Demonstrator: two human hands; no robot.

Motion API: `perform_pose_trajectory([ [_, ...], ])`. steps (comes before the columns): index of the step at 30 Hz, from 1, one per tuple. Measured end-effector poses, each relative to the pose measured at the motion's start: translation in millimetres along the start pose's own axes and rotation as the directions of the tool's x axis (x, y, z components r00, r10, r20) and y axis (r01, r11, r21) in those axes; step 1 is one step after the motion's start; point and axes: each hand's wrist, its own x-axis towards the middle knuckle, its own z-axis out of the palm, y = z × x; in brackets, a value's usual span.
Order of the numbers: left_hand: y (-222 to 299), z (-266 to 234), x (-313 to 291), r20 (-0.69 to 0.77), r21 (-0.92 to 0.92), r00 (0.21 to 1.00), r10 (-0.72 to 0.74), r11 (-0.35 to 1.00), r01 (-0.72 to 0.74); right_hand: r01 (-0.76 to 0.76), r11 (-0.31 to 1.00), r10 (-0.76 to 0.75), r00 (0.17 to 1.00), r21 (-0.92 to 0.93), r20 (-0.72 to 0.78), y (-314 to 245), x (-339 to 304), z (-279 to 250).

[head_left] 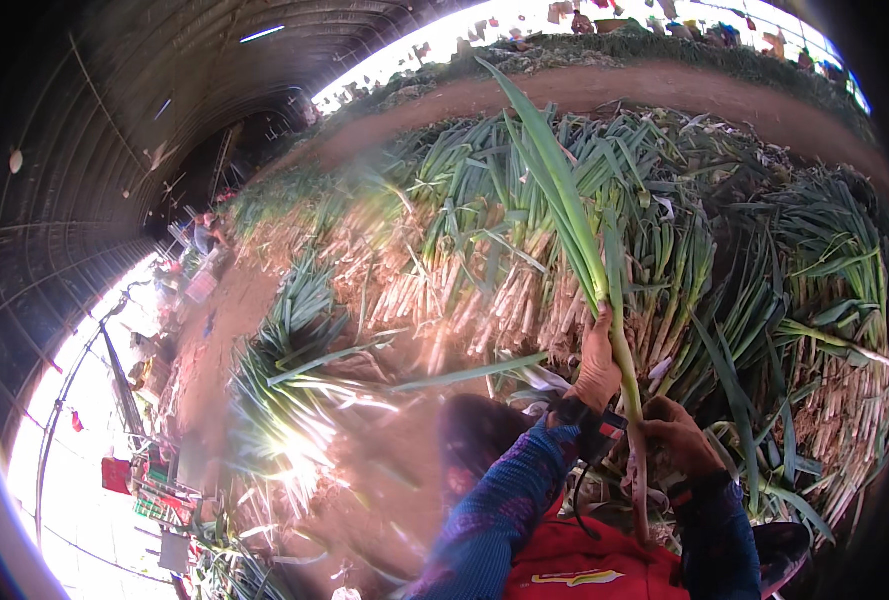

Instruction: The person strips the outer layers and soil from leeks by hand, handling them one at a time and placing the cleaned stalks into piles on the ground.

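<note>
A long green onion [621, 350] stands nearly upright in front of me. Its broad green leaves rise toward the far side, and its pale root end points down at my lap. My left hand [596, 365] is closed around it, just below where the leaves split. Lower down, my right hand [681, 438] has its fingers bent and pressed to the side of the pale stalk. Its fingertips are partly hidden, so I cannot tell whether they pinch a loose outer layer.
Beyond my hands lies a wide row of green onions [504, 285], white ends toward me. A smaller pile [289, 370] rests on bare soil to the left. More onions [849, 390] are heaped at the right. Red and green crates [164, 505] stand at the far left, under an arched roof.
</note>
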Motion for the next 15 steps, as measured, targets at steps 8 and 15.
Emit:
perform_pose_trajectory([
  [8,-5,1,-8,-0.026,0.007,1.000,0.002,1.000,-0.002,-0.050,0.993,0.048,0.999,0.105,0.021,8,-3,-4],
  [15,-12,7,-20,-0.017,0.001,0.997,-0.071,0.997,0.071,0.080,0.989,-0.075,0.996,-0.126,0.047,26,-8,-20],
])
